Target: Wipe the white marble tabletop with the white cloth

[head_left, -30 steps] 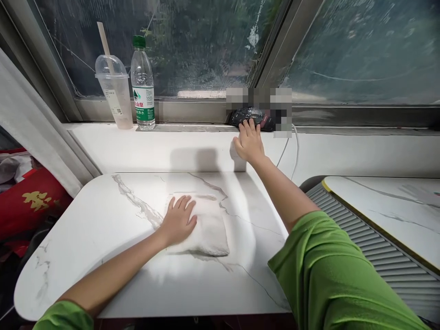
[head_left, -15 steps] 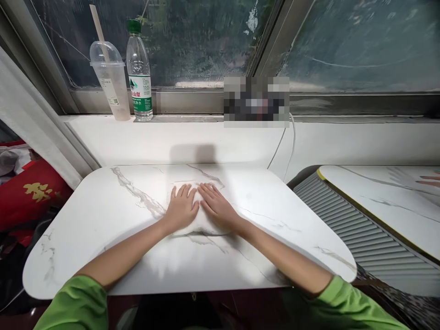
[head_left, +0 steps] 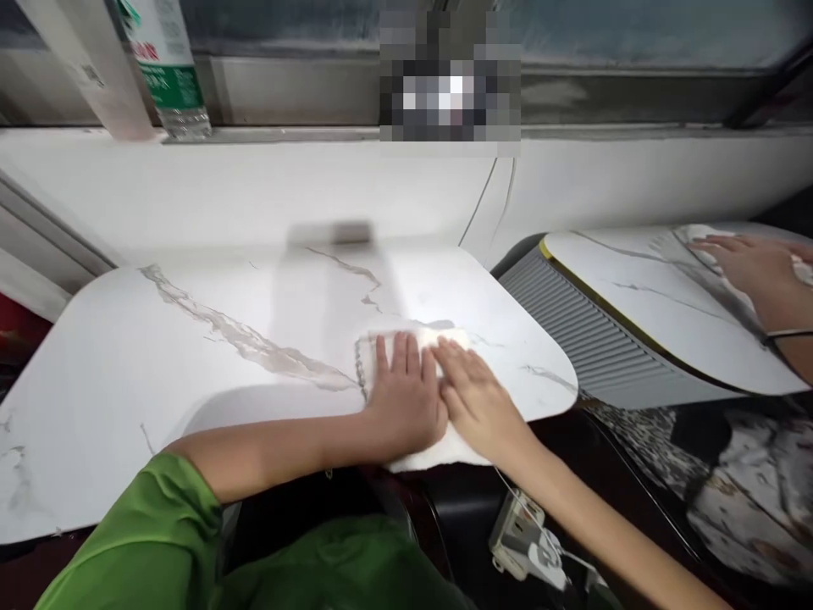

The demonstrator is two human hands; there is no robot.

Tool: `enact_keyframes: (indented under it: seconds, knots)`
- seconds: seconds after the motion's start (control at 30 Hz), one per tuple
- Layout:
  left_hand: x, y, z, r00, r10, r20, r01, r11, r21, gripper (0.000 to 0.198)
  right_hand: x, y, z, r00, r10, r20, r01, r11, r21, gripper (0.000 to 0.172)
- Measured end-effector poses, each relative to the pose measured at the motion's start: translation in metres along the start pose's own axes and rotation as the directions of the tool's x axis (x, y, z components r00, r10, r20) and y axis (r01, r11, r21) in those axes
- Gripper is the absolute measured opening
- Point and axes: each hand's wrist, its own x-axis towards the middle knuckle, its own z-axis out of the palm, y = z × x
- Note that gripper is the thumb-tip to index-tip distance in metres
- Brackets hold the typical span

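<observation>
Both my hands lie flat on a folded white cloth [head_left: 416, 341] at the near right edge of a white marble-patterned table [head_left: 190, 347]. My left hand [head_left: 403, 398] presses the cloth's left half with its fingers stretched forward. My right hand [head_left: 476, 398] lies beside it on the right half, fingers also extended. The cloth's near edge hangs slightly over the table's front edge. Both arms wear green short sleeves.
A water bottle [head_left: 166, 72] and a plastic cup [head_left: 95, 72] stand on the window ledge at top left. A second marble table [head_left: 666, 296] lies to the right, with another person's hand [head_left: 749, 263] on it. A white power strip [head_left: 517, 534] lies below the table edge.
My hands have slid the cloth toward the near right edge of the table. The view has tipped downward and moved right. Another person's hand now shows on the right table.
</observation>
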Motion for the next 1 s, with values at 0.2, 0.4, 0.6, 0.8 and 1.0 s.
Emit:
enact_keyframes:
  seconds: [0.2,0.4,0.6,0.8,1.0]
  knots:
    - [0.066,0.022,0.010,0.997,0.040,-0.068,-0.047,0.992,-0.115,0.062,0.013,0.071,-0.004,0.992,0.129,-0.009,-0.129,0.991,0.021,0.057]
    - [0.150,0.003,0.016,0.992,-0.030,-0.121,0.000,0.971,-0.239,0.055,0.083,0.130,0.009,0.991,0.133,0.027,-0.133,0.991,0.005,0.057]
    - [0.228,-0.031,0.009,0.994,-0.104,-0.014,0.101,0.984,-0.145,0.053,0.164,0.147,0.009,0.968,0.229,0.104,-0.228,0.973,-0.023,0.054]
    - [0.276,-0.062,0.001,0.998,-0.061,-0.028,0.060,0.997,-0.038,0.060,0.212,0.149,0.008,0.947,0.294,0.131,-0.281,0.954,-0.109,0.048]
    - [0.301,-0.067,-0.004,0.997,0.023,-0.080,-0.011,0.990,0.143,0.088,0.223,0.158,0.004,0.921,0.382,0.080,-0.376,0.923,-0.082,0.054]
